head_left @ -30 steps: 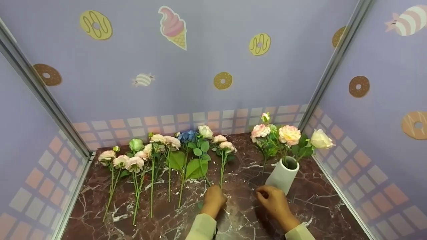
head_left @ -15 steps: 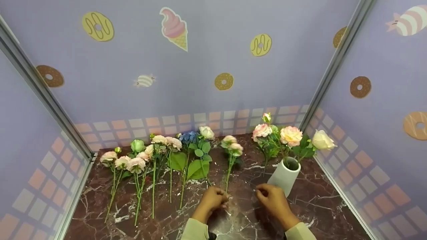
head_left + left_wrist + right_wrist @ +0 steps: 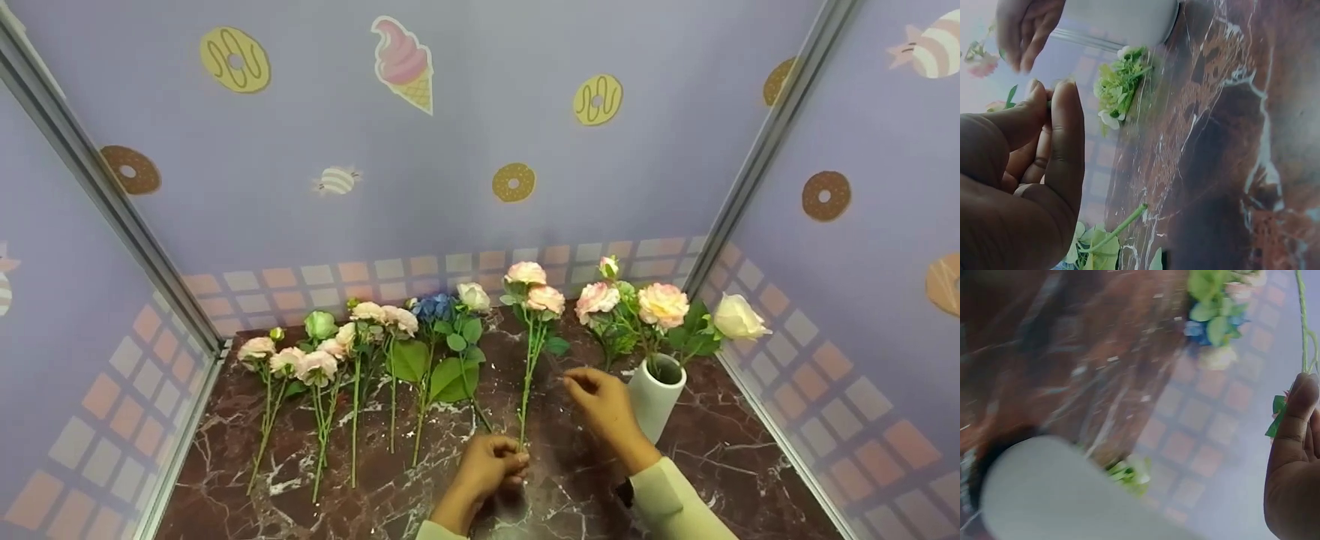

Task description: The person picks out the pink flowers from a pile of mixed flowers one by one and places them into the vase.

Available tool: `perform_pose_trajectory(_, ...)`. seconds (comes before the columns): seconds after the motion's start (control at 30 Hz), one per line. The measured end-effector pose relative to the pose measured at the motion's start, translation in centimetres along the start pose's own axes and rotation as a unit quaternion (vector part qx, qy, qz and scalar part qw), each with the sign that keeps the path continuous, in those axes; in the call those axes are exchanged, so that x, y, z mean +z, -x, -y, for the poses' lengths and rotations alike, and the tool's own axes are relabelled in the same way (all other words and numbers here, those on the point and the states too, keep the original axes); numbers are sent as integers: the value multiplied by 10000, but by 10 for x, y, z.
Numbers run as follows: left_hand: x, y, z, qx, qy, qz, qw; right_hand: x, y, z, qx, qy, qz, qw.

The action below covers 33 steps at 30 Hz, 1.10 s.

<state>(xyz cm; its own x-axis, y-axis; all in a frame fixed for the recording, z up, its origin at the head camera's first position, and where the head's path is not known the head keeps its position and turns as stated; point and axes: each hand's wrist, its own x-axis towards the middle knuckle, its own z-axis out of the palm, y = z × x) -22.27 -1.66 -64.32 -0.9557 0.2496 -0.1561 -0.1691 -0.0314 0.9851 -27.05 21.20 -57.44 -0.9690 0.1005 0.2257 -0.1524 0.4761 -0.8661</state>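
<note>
My left hand (image 3: 486, 469) pinches the lower stem of a pink flower spray (image 3: 545, 299) with two blooms, held upright. In the left wrist view, thumb and forefinger close on the stem's end, and most of the flower is hidden behind the hand. My right hand (image 3: 606, 409) is beside the white vase (image 3: 651, 412), its loosely bent fingers a little right of the stem. In the right wrist view those fingers overlap the green stem (image 3: 1303, 320). The vase stands with a cream rose (image 3: 739, 316) and a pink-yellow bloom (image 3: 663, 305) in it.
Several flowers lie in a row on the dark marbled table (image 3: 420, 510), including a blue flower (image 3: 433, 307), a white rose (image 3: 473, 297) and a green bloom (image 3: 320, 324). Another pink spray (image 3: 598, 301) is left of the vase. Patterned panels (image 3: 480, 135) enclose the table.
My left hand has lifted the pink spray off the table and brought it right, blooms raised. The right hand has moved slightly up and left, toward the stem.
</note>
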Motion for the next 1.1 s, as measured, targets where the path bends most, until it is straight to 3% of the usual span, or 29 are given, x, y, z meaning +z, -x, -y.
perform_pose_trajectory(0.17, 3, 8, -2, 287, 46, 29, 9996, 7, -11, 20, 254, -815, 155, 9962)
perform_pose_trajectory(0.33, 7, 12, 1, 367, 127, -83, 9992, 13, -12, 30, 454, -1439, 325, 9880)
perform_pose_trajectory(0.67, 14, 17, 9, 418, -73, -416, 9982, 21, -7, 36, 452, -1404, 481, 9879)
perform_pose_trajectory(1.1, 11, 16, 5, 455, -205, -356, 9981, 22, -6, 54, 160, -1599, 51, 9870)
